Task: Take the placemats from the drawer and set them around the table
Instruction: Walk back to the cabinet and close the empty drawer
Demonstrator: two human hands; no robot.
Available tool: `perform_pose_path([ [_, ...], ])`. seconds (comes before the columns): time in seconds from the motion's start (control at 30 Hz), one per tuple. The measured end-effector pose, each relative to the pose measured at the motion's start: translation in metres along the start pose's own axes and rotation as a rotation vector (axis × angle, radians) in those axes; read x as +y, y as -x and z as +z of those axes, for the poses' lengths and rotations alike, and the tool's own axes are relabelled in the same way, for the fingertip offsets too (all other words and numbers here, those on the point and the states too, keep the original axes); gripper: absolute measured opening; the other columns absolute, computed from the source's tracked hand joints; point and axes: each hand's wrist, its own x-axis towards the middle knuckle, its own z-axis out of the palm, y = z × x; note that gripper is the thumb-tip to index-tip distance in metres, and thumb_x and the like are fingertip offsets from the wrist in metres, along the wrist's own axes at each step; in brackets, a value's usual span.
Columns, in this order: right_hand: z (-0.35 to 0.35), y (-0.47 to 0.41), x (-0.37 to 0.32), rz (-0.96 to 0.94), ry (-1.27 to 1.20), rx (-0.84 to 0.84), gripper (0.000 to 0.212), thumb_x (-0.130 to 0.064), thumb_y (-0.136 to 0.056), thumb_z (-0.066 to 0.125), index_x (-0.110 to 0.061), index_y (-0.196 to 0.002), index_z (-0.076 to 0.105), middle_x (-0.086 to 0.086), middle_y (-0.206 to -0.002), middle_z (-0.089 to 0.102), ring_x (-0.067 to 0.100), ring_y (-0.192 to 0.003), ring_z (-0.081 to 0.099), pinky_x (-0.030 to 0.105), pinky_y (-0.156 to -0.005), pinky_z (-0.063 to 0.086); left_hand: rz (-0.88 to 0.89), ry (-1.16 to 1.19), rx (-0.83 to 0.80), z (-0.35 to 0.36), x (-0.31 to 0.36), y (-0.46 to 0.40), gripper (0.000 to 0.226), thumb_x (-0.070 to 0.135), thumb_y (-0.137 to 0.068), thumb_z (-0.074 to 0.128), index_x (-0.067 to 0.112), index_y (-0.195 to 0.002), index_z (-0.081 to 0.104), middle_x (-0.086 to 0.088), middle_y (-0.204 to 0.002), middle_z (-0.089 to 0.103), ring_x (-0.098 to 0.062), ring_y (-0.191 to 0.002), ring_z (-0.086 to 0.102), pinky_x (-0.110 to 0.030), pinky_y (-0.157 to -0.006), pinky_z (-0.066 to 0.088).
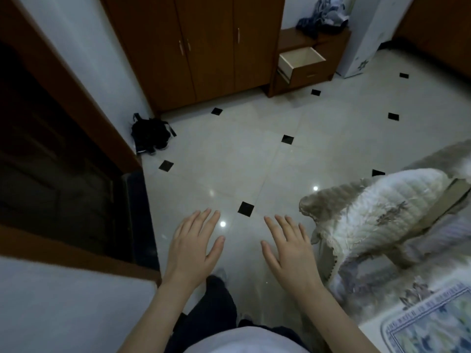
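A white shirt front [237, 340] and dark trousers [216, 301] are seen at the near edge, and above them both hands are held out over the tiled floor [254, 154]. The left hand [193, 248] is spread flat, palm down, with nothing in it; the right hand [285, 250] is likewise spread and bare. At the near right, a patterned placemat [430, 324] is seen lying on the pale worktop [367, 329], beside a chair draped in a quilted cover [377, 215]. Across the room, at the far side, the drawer [300, 59] of a small wooden cabinet [313, 42] is left pulled out beside a tall wardrobe [193, 47]; its pale interior appears bare, though its front part is hidden. A heap of clothing [323, 16] is piled on the cabinet top, and a black bag [150, 133] is slumped against the wall at the left.

The step in hand is judged to be the walk to the drawer for more mats. It would be done well if the drawer were approached squarely, its hidden front part checked, and any mats lifted flat with both hands so that nothing is creased.
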Motion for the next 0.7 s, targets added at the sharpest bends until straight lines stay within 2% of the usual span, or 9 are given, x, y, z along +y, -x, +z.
perform_pose_path([
  [0.1, 0.007, -0.048, 0.013, 0.044, 0.004, 0.006, 0.055, -0.047, -0.097, 0.027, -0.02, -0.144, 0.04, 0.005, -0.146, 0.044, 0.024, -0.139, 0.033, 0.044, -0.116, 0.017, 0.04, 0.015, -0.047, 0.015, -0.014, -0.056, 0.06, 0.052, -0.097, 0.022, 0.018, -0.141, 0.045, -0.004, -0.141, 0.049, -0.023, -0.13, 0.043, -0.037, -0.11, 0.029],
  [0.2, 0.009, -0.107, 0.023, 0.086, 0.011, 0.025, 0.056, -0.048, -0.097, 0.024, -0.022, -0.145, 0.037, 0.003, -0.149, 0.04, 0.022, -0.141, 0.029, 0.041, -0.117, 0.01, 0.089, 0.044, -0.055, 0.023, -0.03, -0.127, 0.059, 0.052, -0.096, 0.024, 0.019, -0.141, 0.045, -0.004, -0.142, 0.049, -0.024, -0.13, 0.044, -0.041, -0.109, 0.033],
  [0.37, -0.009, -0.213, 0.032, 0.171, 0.055, 0.092, 0.058, -0.05, -0.097, 0.021, -0.022, -0.146, 0.036, 0.004, -0.149, 0.04, 0.024, -0.141, 0.029, 0.043, -0.117, 0.012, 0.231, 0.038, -0.064, 0.009, -0.047, -0.264, 0.062, 0.054, -0.097, 0.019, 0.019, -0.14, 0.046, -0.004, -0.141, 0.05, -0.024, -0.129, 0.045, -0.042, -0.108, 0.035],
  [0.47, -0.024, -0.264, 0.039, 0.24, 0.047, 0.121, 0.059, -0.051, -0.097, 0.019, -0.024, -0.147, 0.031, 0.001, -0.151, 0.036, 0.02, -0.143, 0.025, 0.041, -0.118, 0.007, 0.303, 0.021, -0.085, -0.004, -0.049, -0.342, 0.057, 0.05, -0.096, 0.026, 0.019, -0.141, 0.045, -0.004, -0.142, 0.049, -0.024, -0.13, 0.045, -0.042, -0.11, 0.033],
  [0.57, -0.036, -0.304, 0.054, 0.314, 0.047, 0.16, 0.057, -0.049, -0.097, 0.022, -0.023, -0.146, 0.035, 0.003, -0.149, 0.041, 0.022, -0.141, 0.029, 0.042, -0.117, 0.013, 0.365, 0.018, -0.113, -0.004, -0.043, -0.407, 0.056, 0.048, -0.095, 0.03, 0.018, -0.14, 0.047, -0.005, -0.141, 0.05, -0.025, -0.13, 0.045, -0.043, -0.11, 0.035],
  [0.7, -0.05, -0.351, 0.086, 0.381, 0.033, 0.2, 0.055, -0.047, -0.097, 0.026, -0.021, -0.144, 0.038, 0.005, -0.146, 0.045, 0.024, -0.139, 0.034, 0.046, -0.115, 0.02, 0.427, 0.026, -0.159, 0.015, -0.024, -0.475, 0.06, 0.05, -0.097, 0.023, 0.017, -0.14, 0.047, -0.005, -0.141, 0.05, -0.025, -0.13, 0.045, -0.044, -0.109, 0.036],
])
